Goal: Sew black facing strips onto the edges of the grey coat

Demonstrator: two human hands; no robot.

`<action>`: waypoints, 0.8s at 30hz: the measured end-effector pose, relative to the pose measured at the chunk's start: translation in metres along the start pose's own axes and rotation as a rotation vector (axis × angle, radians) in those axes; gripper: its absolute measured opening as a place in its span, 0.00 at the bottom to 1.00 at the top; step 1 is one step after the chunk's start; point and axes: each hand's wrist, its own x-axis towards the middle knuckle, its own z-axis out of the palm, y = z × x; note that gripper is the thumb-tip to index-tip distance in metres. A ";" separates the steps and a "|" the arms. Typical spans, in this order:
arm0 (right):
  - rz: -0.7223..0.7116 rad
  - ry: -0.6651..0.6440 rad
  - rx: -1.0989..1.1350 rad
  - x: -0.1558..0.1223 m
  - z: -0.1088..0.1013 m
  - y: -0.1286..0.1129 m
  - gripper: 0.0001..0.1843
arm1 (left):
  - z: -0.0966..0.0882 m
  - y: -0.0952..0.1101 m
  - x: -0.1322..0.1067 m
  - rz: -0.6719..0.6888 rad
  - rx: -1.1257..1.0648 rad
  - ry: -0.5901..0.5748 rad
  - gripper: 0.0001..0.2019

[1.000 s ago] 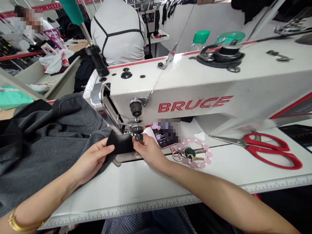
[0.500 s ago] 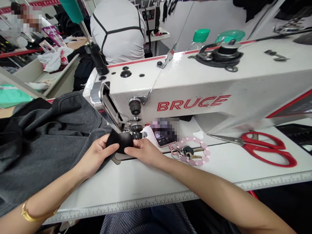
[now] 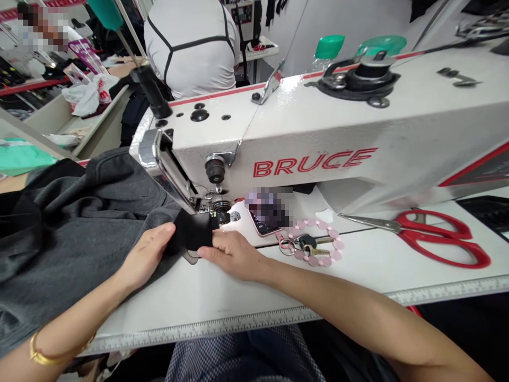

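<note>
A small black fabric piece (image 3: 193, 231) lies under the needle area of a white sewing machine (image 3: 318, 138). My left hand (image 3: 147, 254) grips its left edge, thumb on top. At the piece's lower right edge my right hand (image 3: 230, 253) pinches it with closed fingers. A large grey garment (image 3: 71, 233) is spread to the left, under my left wrist.
Red-handled scissors (image 3: 433, 236) lie on the table at the right. A phone (image 3: 267, 217) and keys on a pink bead ring (image 3: 314, 245) sit beside the needle plate. A ruler strip (image 3: 246, 324) runs along the table's front edge. A person in a white top (image 3: 194, 42) stands behind the machine.
My right hand has come down from the presser foot area onto the black piece's lower edge. My left hand has shifted slightly left and lower on it.
</note>
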 end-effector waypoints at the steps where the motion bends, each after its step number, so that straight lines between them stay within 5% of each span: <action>1: 0.064 0.008 0.066 0.000 0.000 0.000 0.22 | -0.005 0.000 0.004 0.057 0.163 -0.037 0.16; 6: 0.233 0.037 0.431 0.003 0.004 0.002 0.18 | -0.016 0.010 0.024 0.355 0.946 -0.278 0.13; 11: 0.321 0.283 0.642 0.003 0.011 0.000 0.10 | -0.004 0.018 0.033 0.564 1.546 -0.189 0.13; 18: 0.458 0.375 0.769 0.003 0.012 -0.005 0.10 | -0.016 0.015 0.039 0.873 1.513 -0.392 0.15; 24: 0.498 0.458 0.866 0.003 0.013 -0.009 0.11 | -0.037 -0.005 0.022 0.759 1.312 -0.300 0.14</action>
